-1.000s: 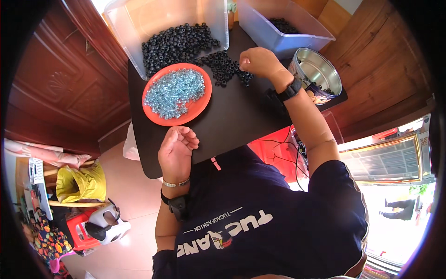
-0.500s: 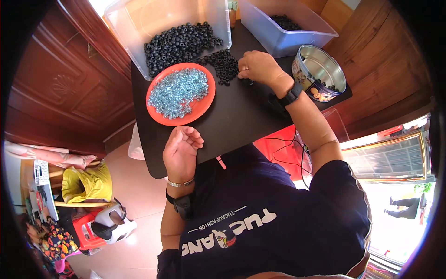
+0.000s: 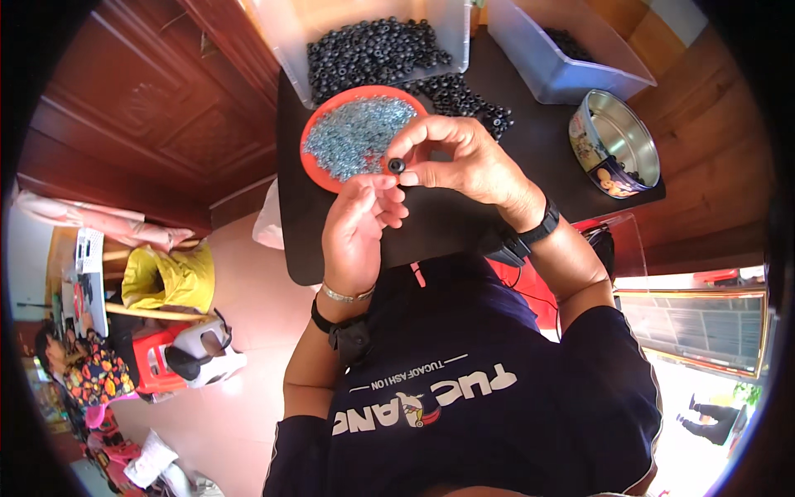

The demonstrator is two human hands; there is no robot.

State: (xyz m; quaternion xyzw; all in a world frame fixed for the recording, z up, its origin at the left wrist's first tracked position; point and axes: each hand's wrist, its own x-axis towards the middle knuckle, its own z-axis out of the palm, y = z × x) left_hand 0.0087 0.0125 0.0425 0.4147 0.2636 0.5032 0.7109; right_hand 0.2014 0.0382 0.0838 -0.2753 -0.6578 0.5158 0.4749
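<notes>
Between the thumb and forefinger of my right hand [image 3: 464, 161] is a black bead [image 3: 397, 166] with a round hole through it. My left hand [image 3: 356, 228] is just below it, palm up, thumb and forefinger drawn together close to the bead and the other fingers curled. Whatever the left fingertips hold, if anything, is too small to make out. Behind both hands lies an orange-red plate [image 3: 311, 157] covered with clear bluish beads [image 3: 356, 132]. My right hand overlaps the plate's right side. Loose black beads [image 3: 464, 99] are spread on the dark table [image 3: 331, 240] beyond.
A clear plastic bin [image 3: 286, 41] full of black beads lies open at the back. To the right stand a second translucent bin [image 3: 563, 79] and a round tin [image 3: 592, 153] with a few black beads. A person in a flowered top [image 3: 99, 364] is at far left.
My right hand has come left from the loose black beads to the front of the plate, now with a black bead. My left hand has moved up to meet it; the view has shifted.
</notes>
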